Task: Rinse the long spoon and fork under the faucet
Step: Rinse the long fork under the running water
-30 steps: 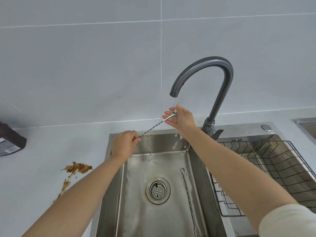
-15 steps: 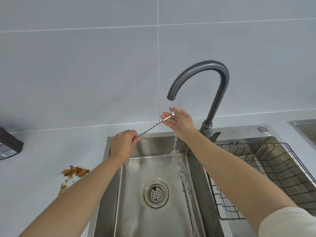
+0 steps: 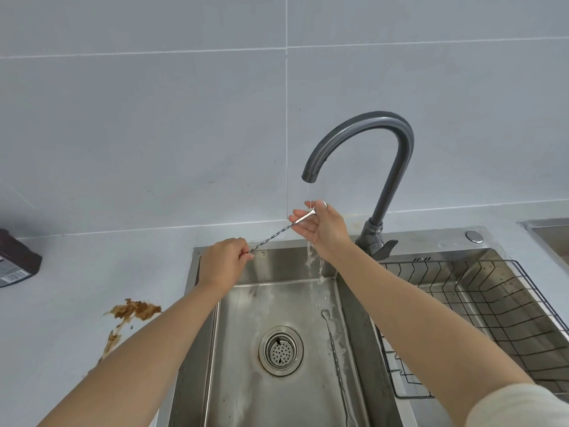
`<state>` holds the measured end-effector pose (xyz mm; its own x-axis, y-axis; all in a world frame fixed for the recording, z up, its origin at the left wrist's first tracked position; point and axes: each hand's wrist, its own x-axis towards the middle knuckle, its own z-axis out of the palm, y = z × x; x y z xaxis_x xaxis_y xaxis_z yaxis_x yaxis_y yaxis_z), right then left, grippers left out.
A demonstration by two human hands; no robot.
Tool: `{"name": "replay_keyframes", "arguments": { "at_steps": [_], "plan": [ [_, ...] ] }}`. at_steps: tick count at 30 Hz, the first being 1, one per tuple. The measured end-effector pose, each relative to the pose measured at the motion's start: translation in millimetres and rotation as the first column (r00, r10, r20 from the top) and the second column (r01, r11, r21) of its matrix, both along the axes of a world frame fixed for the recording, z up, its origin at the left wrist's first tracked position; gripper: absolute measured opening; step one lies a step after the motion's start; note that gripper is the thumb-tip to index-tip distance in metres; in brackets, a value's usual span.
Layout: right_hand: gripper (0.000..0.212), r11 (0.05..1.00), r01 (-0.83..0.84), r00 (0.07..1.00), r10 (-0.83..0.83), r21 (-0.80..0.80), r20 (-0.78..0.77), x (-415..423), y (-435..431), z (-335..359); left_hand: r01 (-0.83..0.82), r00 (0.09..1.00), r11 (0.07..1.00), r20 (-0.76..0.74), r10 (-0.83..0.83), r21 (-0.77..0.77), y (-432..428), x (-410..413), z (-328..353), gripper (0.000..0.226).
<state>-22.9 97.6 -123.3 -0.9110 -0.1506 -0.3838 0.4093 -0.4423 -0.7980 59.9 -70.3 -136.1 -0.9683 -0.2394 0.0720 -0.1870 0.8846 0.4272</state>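
My left hand (image 3: 223, 262) pinches the handle end of a long twisted metal utensil (image 3: 274, 235) above the sink's back left corner. Its head lies across the fingers of my right hand (image 3: 320, 224), held under the spout of the grey faucet (image 3: 363, 134). A thin stream of water falls onto that head and runs off my palm into the sink (image 3: 246, 380). I cannot tell whether the head is a spoon or a fork. A second long twisted utensil (image 3: 337, 365) lies along the right side of the sink floor.
A round drain strainer (image 3: 280, 349) sits in the sink floor. A black wire rack (image 3: 480, 318) fills the basin to the right. Brown food residue (image 3: 132, 312) is smeared on the counter at the left, and a dark package (image 3: 15, 257) lies at the far left.
Both hands have kept their hold on the utensil under the faucet. The stream thickened half a second ago and has now thinned, and the view has tilted slightly upward.
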Motion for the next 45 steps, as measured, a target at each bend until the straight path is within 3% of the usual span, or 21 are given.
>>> {"name": "replay_keyframes", "arguments": {
  "at_steps": [5,10,18,24,29,34,39,45],
  "plan": [
    [0.011,1.0,-0.014,0.999,0.014,0.0,-0.05,-0.3,1.6,-1.5,-0.017,1.0,1.0,0.016,0.016,0.024,-2.2,-1.1,3.5,0.014],
    [0.018,1.0,-0.004,0.998,0.003,-0.021,-0.068,1.6,2.6,-0.4,-0.012,0.998,0.999,0.056,0.01,0.042,-2.7,-2.1,6.8,0.014],
    [0.01,0.998,0.035,0.998,-0.038,-0.052,-0.058,0.0,0.9,2.8,0.068,0.995,0.998,0.07,-0.068,0.005,-6.8,-7.1,15.7,0.015],
    [0.034,0.997,0.06,0.997,-0.058,-0.044,0.053,-0.3,-1.0,6.9,0.083,0.994,0.996,0.077,-0.08,-0.024,-6.8,-10.5,18.2,0.017],
    [0.015,0.995,0.083,0.996,-0.084,-0.049,-0.024,3.3,-0.5,3.1,0.097,0.993,0.994,0.08,-0.092,-0.055,-5.2,-15.2,22.4,0.019],
    [0.021,0.988,0.137,0.989,-0.14,-0.07,-0.038,5.7,2.0,5.8,0.121,0.99,0.99,0.08,-0.115,-0.073,-3.0,-23.8,26.8,0.019],
    [0.015,0.983,0.172,0.985,-0.174,-0.067,-0.023,2.9,0.3,3.8,0.134,0.988,0.987,0.087,-0.127,-0.092,-2.1,-27.6,30.1,0.019],
    [0.023,0.987,0.133,0.99,-0.129,-0.091,0.048,1.8,-6.7,2.4,0.154,0.985,0.982,0.09,-0.145,-0.112,-1.0,-29.7,30.8,0.019]
  ]
}}
